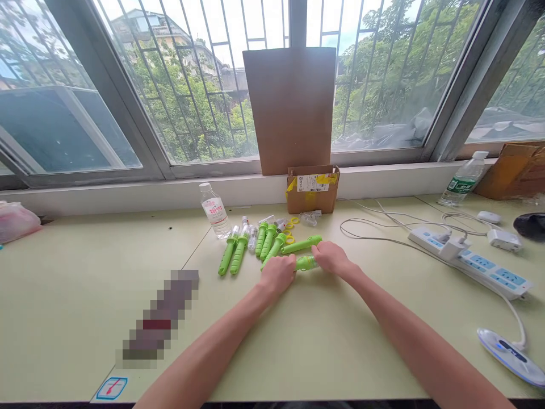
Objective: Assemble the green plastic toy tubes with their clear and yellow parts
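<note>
In the head view, my left hand (277,274) is closed around the left end of a green plastic tube (305,263). My right hand (331,257) grips the tube's other end, where a clear section seems to show. Just behind it lies another green tube (300,245), its right end beside my right fingers. A further green tube (272,250) rests partly behind my left hand. To the left are several more, among them a green tube with a clear end (239,254). Yellow rings (290,239) and small clear plastic parts (310,218) lie behind the tubes.
A water bottle (215,210) stands behind the tubes, near a small cardboard box (313,196) and an upright cardboard sheet (293,108). On the right are a power strip (472,261), cables, a white oval device (511,355) and a second bottle (463,179). A pixelated patch covers something at left.
</note>
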The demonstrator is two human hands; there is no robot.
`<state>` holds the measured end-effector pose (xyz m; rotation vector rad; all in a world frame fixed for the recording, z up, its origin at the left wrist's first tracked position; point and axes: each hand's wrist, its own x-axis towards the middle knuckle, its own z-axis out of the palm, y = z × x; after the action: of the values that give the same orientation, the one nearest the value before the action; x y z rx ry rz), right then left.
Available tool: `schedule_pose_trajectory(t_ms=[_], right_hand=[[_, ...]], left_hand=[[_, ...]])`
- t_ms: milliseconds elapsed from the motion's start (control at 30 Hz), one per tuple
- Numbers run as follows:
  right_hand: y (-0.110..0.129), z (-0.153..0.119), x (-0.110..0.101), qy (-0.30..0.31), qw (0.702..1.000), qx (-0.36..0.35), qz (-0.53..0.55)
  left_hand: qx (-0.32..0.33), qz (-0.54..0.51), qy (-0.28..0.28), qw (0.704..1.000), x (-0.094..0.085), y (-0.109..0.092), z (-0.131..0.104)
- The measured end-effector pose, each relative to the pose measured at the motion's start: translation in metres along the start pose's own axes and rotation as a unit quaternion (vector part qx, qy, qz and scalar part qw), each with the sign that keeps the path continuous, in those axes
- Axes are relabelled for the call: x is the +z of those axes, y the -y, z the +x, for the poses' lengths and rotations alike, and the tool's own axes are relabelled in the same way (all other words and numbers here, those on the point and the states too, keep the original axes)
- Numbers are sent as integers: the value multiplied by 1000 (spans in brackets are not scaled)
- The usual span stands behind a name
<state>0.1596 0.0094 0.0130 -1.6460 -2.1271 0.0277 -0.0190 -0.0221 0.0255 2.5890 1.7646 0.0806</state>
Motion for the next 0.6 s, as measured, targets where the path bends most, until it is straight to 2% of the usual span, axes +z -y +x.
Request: schedule_pose_trajectory(t_ms=[100,200,233,267,333,367,400,467,533,600], right_hand=[[-5,-1,5,-13,1000,-10,5],[-6,-5,3,-59,997,-51,0],[-6,-7,1,-94,991,-90,-4],[-5,-8,-1,-139,980,-141,-8],[-2,-10,-6,-242,938,-246,-17],[0,-11,-8,-278,919,-278,-21],[1,-12,-10,-297,908,-294,-24],[2,-11,-12,-293,911,-290,-31],[2,-10,-14,-244,936,-251,-40],[2,-7,-14,-170,968,-175,-51]], left_hand=[[6,19,-1,1000,-1,-3,-1],[29,-65,9,997,-12,0,-4],[43,-125,40,990,-18,3,-6],[51,-203,99,973,-24,7,-7],[50,-344,248,904,-34,13,-10],[50,-378,294,877,-36,15,-10],[53,-397,304,864,-37,16,-11],[46,-392,282,874,-34,14,-10],[14,-340,226,913,-26,9,-7],[-8,-258,135,957,-17,3,-5]])
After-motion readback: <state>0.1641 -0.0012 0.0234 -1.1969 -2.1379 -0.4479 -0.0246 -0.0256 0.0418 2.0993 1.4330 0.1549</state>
